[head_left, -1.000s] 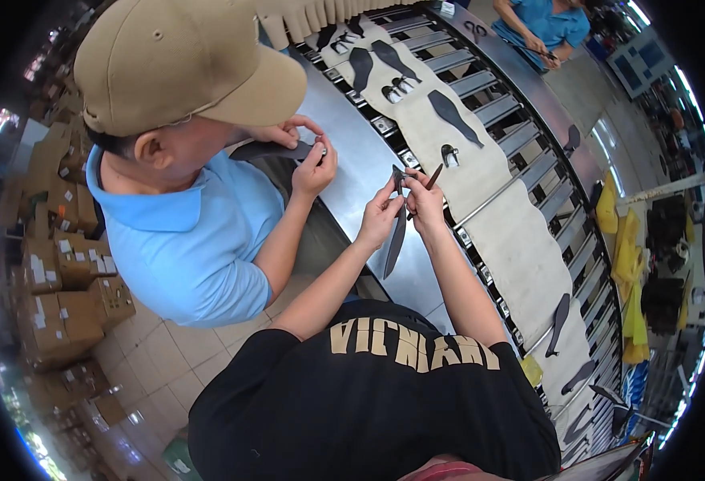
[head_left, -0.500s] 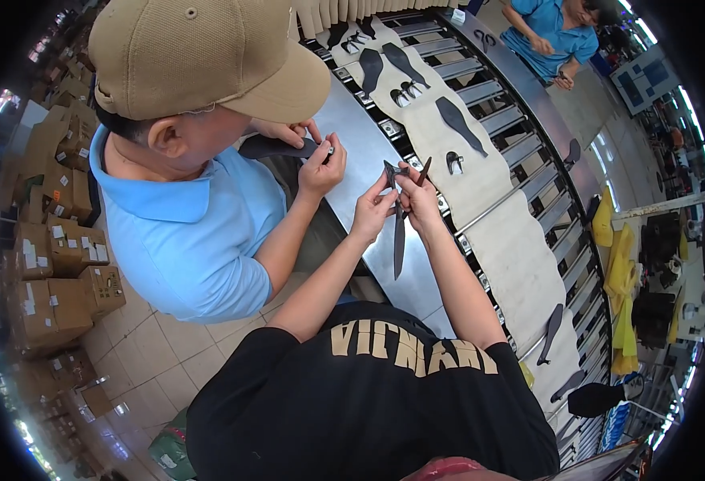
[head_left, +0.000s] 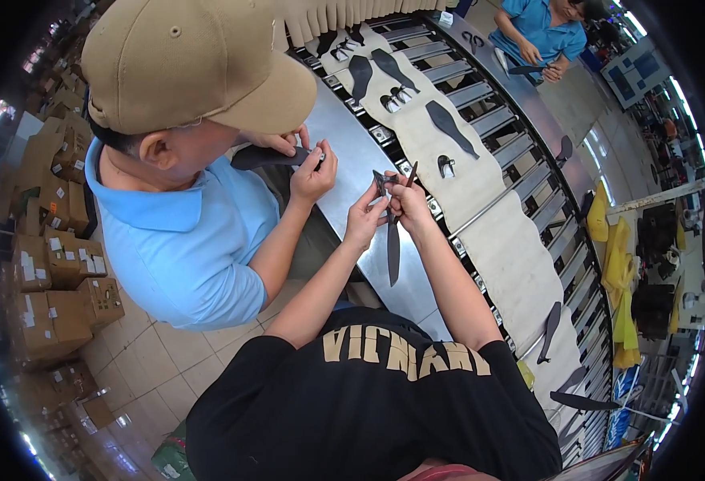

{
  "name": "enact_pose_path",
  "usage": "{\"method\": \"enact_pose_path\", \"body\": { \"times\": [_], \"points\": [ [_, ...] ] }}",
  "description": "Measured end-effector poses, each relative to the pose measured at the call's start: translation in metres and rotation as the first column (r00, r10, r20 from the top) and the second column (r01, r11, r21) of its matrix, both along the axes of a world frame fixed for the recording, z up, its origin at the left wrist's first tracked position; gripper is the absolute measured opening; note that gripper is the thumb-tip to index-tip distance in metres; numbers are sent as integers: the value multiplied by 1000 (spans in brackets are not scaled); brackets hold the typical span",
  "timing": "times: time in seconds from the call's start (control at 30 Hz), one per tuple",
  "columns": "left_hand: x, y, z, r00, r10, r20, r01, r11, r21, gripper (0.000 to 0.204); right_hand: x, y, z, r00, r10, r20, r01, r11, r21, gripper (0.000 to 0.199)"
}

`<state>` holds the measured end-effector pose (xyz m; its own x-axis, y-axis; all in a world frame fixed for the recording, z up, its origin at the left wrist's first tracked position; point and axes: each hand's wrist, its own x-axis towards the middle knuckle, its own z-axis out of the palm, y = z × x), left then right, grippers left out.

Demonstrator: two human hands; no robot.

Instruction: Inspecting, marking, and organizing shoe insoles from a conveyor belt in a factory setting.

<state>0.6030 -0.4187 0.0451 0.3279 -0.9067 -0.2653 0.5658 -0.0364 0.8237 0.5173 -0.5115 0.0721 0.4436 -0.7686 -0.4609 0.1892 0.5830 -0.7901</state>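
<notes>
My left hand (head_left: 364,220) and my right hand (head_left: 408,204) are close together over the metal table, fingers closed on a dark part with long blades. Its black angular end (head_left: 382,183) shows between my fingertips. One long dark blade (head_left: 393,258) hangs down toward me from under my hands. A slim dark strip (head_left: 413,171) sticks up past my right hand; whether it belongs to the same part I cannot tell. At my left, a person in a cap and light blue shirt grips another dark blade (head_left: 266,157) with both hands.
Right of the table (head_left: 344,120), a roller conveyor (head_left: 489,122) carries a cream cloth (head_left: 481,228) with several dark blades (head_left: 450,128) and small black-and-white parts (head_left: 446,166). Across it, another person holds a dark blade (head_left: 526,70). Cardboard boxes (head_left: 48,321) are stacked at left.
The view has shifted slightly. My hands keep their hold on the bladed part, nearly unmoved. A long blade now shows in the far person's hands. The dark shape at lower right looks longer and thinner.
</notes>
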Motion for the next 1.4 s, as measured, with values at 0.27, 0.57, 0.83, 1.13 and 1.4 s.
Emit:
{"method": "enact_pose_path", "body": {
  "times": [0.27, 0.57, 0.83, 1.13, 1.4],
  "points": [
    [-6, -12, 4, 998, -55, -34, 57, 997, 43, 47, -6, -10, -10, 985, -106, -133, 94, 991, -96, 27],
    [-11, -20, -9, 981, -156, -118, 165, 983, 78, 47, -20, -9, -10, 947, -187, -260, 122, 961, -248, 24],
    [-9, -30, -32, 975, -154, -160, 170, 981, 91, 35, -46, -11, -16, 925, -102, -365, -61, 910, -409, 44],
    [8, -18, -39, 885, -460, 69, 420, 855, 303, 40, -88, -5, -10, 648, -2, -762, -643, 535, -548, 30],
    [3, -22, -9, 759, -650, 37, 588, 709, 390, 37, -110, 14, -15, 625, 11, -780, -675, 509, -534, 35]
  ]
}}
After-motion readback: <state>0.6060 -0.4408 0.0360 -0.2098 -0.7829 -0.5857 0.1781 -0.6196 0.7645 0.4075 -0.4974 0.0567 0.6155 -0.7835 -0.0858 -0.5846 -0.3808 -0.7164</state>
